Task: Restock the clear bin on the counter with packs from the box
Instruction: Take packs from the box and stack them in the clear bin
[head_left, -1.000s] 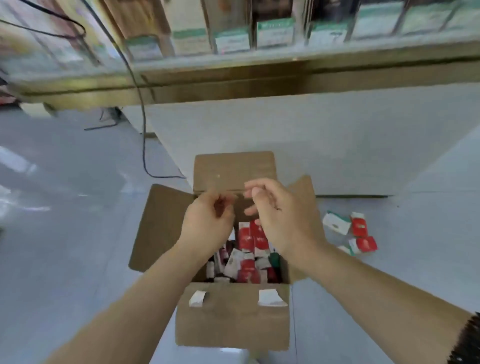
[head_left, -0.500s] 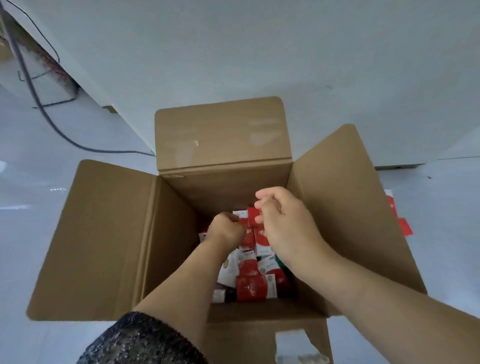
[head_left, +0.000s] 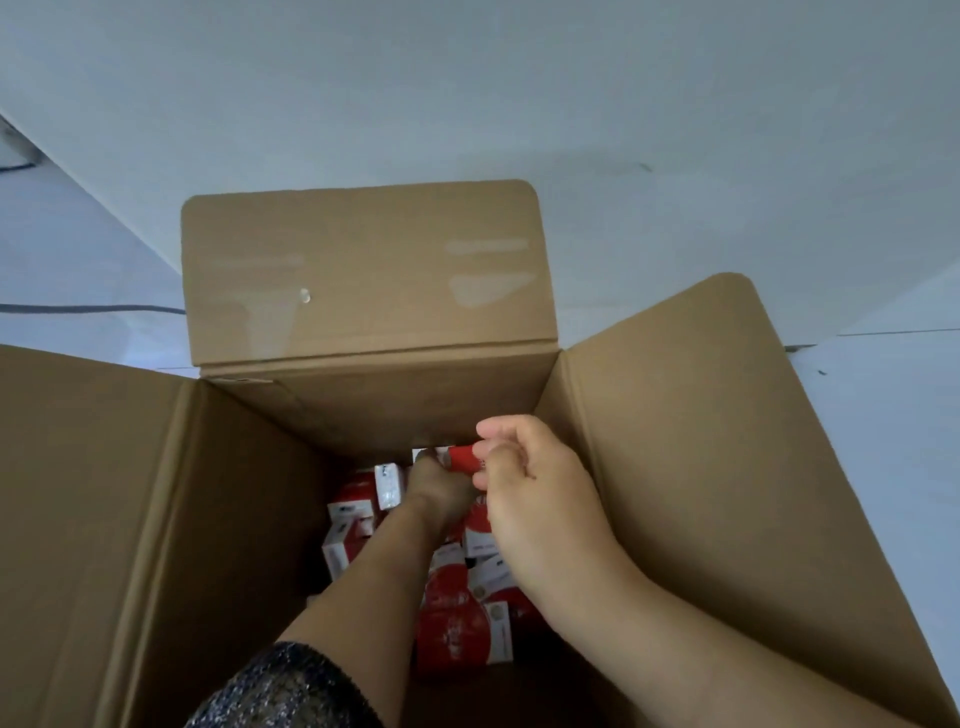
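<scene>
Packs (head_left: 457, 618), red and white, lie in a loose heap on the bottom of the open box (head_left: 363, 270), and the one in play is a red pack (head_left: 464, 458) up against the far wall, at 12 o'clock of the heap. The right hand (head_left: 535, 499) has its fingers curled onto one end of that pack and pinches it. The pack sticks out from the fingertips toward 9 o'clock, so its long axis seems to run roughly 9 to 3, though only a short red stub shows. The left hand (head_left: 441, 486) sits just at 9 o'clock of the right hand and deeper in the box, close against the same pack; its fingers point away into shadow, and I cannot tell whether they grip anything. As I judge it, the right hand is the better placed to lift the red pack up and out, while the rest of the heap lies at 6 o'clock beneath both forearms. The clear bin and the counter top are out of view, so which way the pack must travel cannot be read here. The forearms and a dark speckled sleeve (head_left: 291, 686) cover the middle of the heap, and the print on the packs is too blurred to make out
</scene>
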